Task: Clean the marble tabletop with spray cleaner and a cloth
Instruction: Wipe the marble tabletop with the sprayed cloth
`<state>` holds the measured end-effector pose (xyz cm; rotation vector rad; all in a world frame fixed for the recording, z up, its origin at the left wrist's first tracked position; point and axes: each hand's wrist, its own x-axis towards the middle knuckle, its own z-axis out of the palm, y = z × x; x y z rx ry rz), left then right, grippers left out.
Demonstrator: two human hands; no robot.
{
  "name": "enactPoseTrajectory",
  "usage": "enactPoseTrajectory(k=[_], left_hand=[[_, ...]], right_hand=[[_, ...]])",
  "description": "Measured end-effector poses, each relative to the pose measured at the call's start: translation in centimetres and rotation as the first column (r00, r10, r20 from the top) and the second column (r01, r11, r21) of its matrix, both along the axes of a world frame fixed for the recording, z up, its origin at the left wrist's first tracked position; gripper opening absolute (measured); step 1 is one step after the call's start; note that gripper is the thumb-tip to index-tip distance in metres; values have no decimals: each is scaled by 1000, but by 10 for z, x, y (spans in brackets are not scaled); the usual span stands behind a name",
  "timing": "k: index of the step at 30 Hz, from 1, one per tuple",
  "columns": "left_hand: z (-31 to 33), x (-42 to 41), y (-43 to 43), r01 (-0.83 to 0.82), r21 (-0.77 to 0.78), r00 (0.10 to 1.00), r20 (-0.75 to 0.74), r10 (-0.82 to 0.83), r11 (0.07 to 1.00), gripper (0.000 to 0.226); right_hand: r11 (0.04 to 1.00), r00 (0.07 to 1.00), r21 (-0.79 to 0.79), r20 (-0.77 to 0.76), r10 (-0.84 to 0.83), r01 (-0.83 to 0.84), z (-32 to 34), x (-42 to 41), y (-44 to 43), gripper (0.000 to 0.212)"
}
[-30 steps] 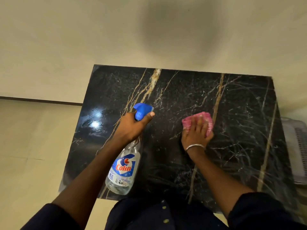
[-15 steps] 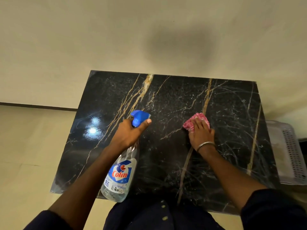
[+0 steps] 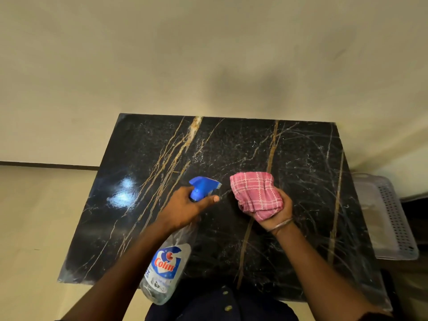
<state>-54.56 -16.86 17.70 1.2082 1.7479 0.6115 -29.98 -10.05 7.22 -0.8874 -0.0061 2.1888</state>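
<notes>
The black marble tabletop (image 3: 301,163) with gold and white veins fills the middle of the head view. My left hand (image 3: 183,209) grips the neck of a clear spray bottle (image 3: 165,272) with a blue trigger head and a Colin label, nozzle pointing toward the cloth. My right hand (image 3: 275,214) is turned palm up above the table's centre, holding a bunched pink checked cloth (image 3: 254,193) lifted off the marble.
A pale perforated plastic basket (image 3: 386,216) sits beside the table's right edge. A cream wall runs behind the table, and beige floor lies to the left. My dark clothing is at the near edge.
My right hand has turned over and lifted the cloth off the marble, where it was pressed flat before. The spray bottle stays in my left hand, nozzle now close to the cloth.
</notes>
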Motion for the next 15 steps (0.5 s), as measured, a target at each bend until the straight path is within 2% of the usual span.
enactPoseTrajectory(k=[3,8,11,13,15], left_hand=[[9,12,1,82,13,996,41,-83,997,33],[16,26,4,179,115,984,-30,-176,977,36],[17,31,6,182,143,983,-36,-179,973,41],[16,33,9,157,143,987,-54,-151,977,50],[15,33,11,119,139,991,-76,-109,983,49]], right_hand=[[1000,999,-5,20,-27,27,2,0,-3,100],[999,999,-32,35,-33,34,7,-3,-2,109],[999,999,-29,49,-23,25,11,-5,-3,119],[999,998,-33,56,-21,23,14,-5,-3,120],[999,999,-30,45,-25,26,16,-4,-4,119]])
